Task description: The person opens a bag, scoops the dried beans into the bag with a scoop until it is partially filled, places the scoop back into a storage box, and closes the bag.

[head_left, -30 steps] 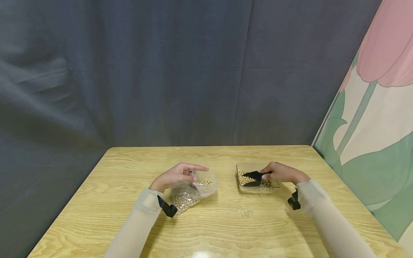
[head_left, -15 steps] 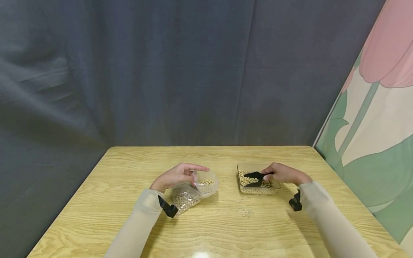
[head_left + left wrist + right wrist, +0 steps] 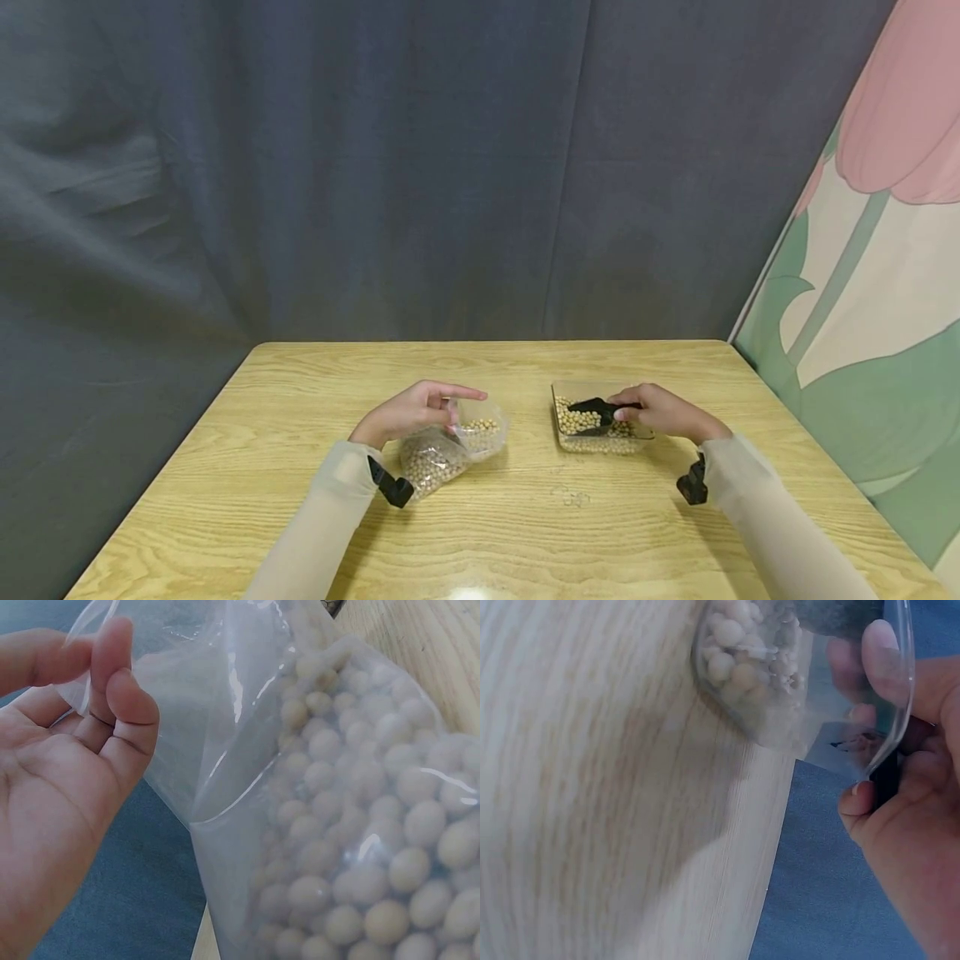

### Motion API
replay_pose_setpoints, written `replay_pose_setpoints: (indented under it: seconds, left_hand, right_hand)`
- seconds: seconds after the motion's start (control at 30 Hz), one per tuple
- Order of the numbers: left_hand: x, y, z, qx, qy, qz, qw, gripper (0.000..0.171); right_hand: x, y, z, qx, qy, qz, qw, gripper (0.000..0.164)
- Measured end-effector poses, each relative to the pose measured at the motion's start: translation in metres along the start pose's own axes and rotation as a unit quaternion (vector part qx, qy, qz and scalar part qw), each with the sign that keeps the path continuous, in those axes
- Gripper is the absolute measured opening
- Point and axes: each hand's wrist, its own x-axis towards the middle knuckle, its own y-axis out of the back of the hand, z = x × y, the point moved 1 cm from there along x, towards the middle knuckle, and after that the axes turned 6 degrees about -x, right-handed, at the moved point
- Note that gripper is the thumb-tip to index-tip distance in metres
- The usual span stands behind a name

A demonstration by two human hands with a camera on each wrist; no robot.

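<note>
My left hand pinches the edge of a clear plastic bag between thumb and fingers, its index finger stretched over the bag's mouth. Pale yellow soybeans fill the lower part of the bag, which lies on the table with its mouth held toward the right. My right hand grips the handle of a black scoop, whose blade dips among the soybeans in a clear rectangular box. In the right wrist view the fingers show through the box's transparent wall, curled by the black handle.
Both things stand on a light wood-grain table. Faint marks lie on the table in front of the box. A dark blue curtain hangs behind the table, and a flower-patterned panel stands along the right side.
The right hand has shifted slightly right and down, and the scoop's blade has sunk deeper into the soybeans. The left hand and the bag stay in place.
</note>
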Motion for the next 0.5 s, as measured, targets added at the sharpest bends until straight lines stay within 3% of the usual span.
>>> replay_pose_setpoints:
  seconds: [0.5]
  left_hand:
    - [0.0005, 0.0011, -0.0009, -0.006, -0.002, -0.001, 1.0000, 0.046]
  right_hand:
    - [-0.0008, 0.0004, 0.0001, 0.004, 0.001, 0.014, 1.000, 0.042]
